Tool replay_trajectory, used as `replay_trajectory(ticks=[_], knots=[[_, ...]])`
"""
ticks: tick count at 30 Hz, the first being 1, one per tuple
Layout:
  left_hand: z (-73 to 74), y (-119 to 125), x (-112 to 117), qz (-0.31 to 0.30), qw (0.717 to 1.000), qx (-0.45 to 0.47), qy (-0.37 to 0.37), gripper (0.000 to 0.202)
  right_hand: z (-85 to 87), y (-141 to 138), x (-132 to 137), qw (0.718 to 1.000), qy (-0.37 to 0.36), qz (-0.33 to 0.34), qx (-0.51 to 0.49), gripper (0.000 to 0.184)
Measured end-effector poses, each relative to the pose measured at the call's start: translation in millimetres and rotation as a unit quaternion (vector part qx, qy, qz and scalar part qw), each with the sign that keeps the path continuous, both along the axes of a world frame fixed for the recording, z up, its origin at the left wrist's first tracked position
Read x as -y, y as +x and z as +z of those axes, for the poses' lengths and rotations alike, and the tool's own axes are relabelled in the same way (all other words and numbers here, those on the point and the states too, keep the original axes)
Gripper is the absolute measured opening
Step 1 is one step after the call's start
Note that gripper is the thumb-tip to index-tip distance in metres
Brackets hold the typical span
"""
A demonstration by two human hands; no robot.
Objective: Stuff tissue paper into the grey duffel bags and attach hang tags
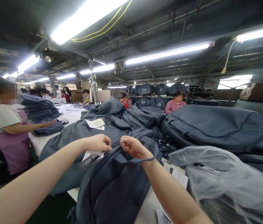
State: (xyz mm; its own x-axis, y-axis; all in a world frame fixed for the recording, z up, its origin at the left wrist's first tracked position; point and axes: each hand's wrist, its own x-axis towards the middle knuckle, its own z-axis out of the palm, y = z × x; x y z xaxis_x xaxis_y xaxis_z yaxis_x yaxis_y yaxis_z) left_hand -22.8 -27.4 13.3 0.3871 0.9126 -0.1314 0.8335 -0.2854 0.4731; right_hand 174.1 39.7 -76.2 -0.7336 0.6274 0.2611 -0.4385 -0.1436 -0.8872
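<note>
A dark blue backpack point(119, 189) lies in front of me on the table, its upper end beneath my hands. My left hand point(100, 143) is closed in a pinch over the bag's upper edge, and what its fingertips hold is too small to make out. A white paper tag point(91, 157) shows just under that hand. My right hand point(132, 146) is closed too, a short gap to the right, its fingers curled on something I cannot make out. A dark blue strap point(142, 160) of the backpack passes across my right wrist.
More dark bags pile up ahead, with printed tags point(95, 123) on one. A large bag point(217, 124) lies at right, behind clear plastic wrapping point(215, 168). Papers point(179, 179) lie by my right forearm. A co-worker point(5, 124) stands left, beside stacked bags point(39, 109).
</note>
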Motion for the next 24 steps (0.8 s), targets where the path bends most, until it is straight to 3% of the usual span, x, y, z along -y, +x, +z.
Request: replay_trajectory(ticks=[2, 5, 8, 11, 14, 17, 21, 24], knots=[[-3.4, 12, 8, -0.005, 0.991, -0.131, 0.028, 0.034, -2.9, 8, -8, 0.998, -0.052, 0.025, -0.024, 0.010], [-15.4, 40, 18, 0.054, 0.960, -0.248, 0.121, 0.059, -6.1, 8, -18, 0.996, -0.082, 0.024, -0.012, 0.008], [-27.2, 55, 11, 0.086, 0.963, -0.224, 0.123, 0.035, -11.4, 7, -22, 0.999, -0.045, -0.018, 0.001, 0.019], [-32.6, 43, -7, 0.117, 0.972, -0.191, 0.075, 0.026, -26.6, 15, -15, 0.994, 0.002, -0.106, 0.022, 0.030], [-40.5, 21, -18, 0.156, 0.970, -0.176, 0.057, 0.026, -47.7, 28, 10, 0.982, 0.052, -0.176, 0.047, 0.028], [-55.5, 13, -16, 0.182, 0.968, -0.158, 0.061, 0.020, -58.6, 34, 46, 0.962, 0.167, -0.204, 0.071, 0.028], [-72.4, 19, -9, 0.207, 0.966, -0.133, 0.077, 0.021, -45.3, 32, 92, 0.964, 0.209, -0.138, 0.094, 0.037], [-75.6, 25, -9, 0.221, 0.966, -0.113, 0.068, 0.022, -31.2, 25, 133, 0.956, 0.233, -0.076, 0.162, 0.050]])
